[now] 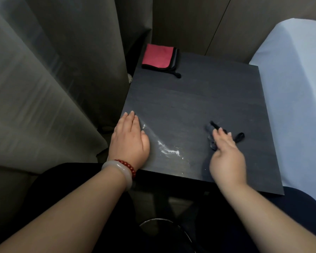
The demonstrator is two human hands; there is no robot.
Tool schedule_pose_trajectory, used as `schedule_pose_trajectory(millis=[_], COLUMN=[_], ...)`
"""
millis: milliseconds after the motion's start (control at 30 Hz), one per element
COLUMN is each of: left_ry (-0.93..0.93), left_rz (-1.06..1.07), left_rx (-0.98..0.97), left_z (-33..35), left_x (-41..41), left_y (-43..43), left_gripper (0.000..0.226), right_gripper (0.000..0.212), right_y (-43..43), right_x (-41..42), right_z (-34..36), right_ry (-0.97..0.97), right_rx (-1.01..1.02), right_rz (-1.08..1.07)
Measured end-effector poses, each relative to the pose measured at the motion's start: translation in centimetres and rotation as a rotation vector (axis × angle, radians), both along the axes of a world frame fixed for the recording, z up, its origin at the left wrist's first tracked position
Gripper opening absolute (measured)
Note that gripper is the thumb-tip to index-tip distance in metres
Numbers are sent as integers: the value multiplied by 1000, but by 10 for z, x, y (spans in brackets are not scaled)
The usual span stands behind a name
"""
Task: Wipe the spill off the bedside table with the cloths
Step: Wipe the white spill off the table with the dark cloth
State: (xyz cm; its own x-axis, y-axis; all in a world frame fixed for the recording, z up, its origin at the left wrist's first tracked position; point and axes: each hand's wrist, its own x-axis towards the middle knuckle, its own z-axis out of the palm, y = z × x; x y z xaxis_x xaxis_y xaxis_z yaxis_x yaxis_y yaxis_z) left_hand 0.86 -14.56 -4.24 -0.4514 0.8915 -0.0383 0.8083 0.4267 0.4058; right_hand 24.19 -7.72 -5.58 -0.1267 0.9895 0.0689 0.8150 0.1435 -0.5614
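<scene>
We see a person's left hand lying flat, fingers straight and together, at the left edge of the tabletop near its front corner. Just beside it, a white spill streaks toward the front edge. The right hand, blurred, reaches over the front right part of the tabletop, fingers stretched out on a dark cloth. A black loop pokes out beside the fingertips. A folded red cloth with dark trim sits at the far left corner, well apart from both hands. A pale bangle and red beads circle the left wrist. A curtain hangs at left; a white bed adjoins the right edge.
</scene>
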Motion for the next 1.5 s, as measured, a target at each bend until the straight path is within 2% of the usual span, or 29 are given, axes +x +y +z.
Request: schedule_pose_trajectory(millis=[100,200,300,367,433,533,733,833,933,1033,1133,1267,1333,1500], left_ry=[-1,2,1,6,9,-2,-37,-100,-82,-31,99,230,273,215], left_rz=[1,2,4,-4,-7,-5,-18,4,5,-113,-337,-628,-712,-736], left_rx=[-4,-8,-17,-15,-13,-9,4,68,140,118,55,-105,-68,-23], left_z=[-1,0,0,0,0,0,-2,4,14,18,15,1,-8,-14], left_x=[-1,1,1,0,0,0,-1,-8,-29,-58,-81,-100,-106,-113], left_y=[0,1,1,0,0,0,0,2,24,72,127,172,177,180], left_gripper=[56,56,56,56,56,56,55,49,49,46,42,49,51,50], right_gripper=[65,66,68,70,69,65,68,71,71,70,72,66,64,62], right_y=[-33,-63,-61,-42,-22,-16,-47,-48,-43,-42,-43,-43,-45,-54], right_x=[-40,-70,-57,-27,1,0,-77,-79,-66,-54,-46,-49,-60,-100], right_z=[-4,-4,-5,-7,-6,-3,0,2,0,2,2,0,1,1], right_ry=[28,16,-15,-43,-42,-51,-61,-61,-53,-50,-43,-25,-27,-51], right_rx=[43,2,24,36,-5,-21,-12,-10,-30,-29,-36,-21,-9,-6], right_rz=[117,244,326,253,63,-81,252,321,335,268,242,217,211,476])
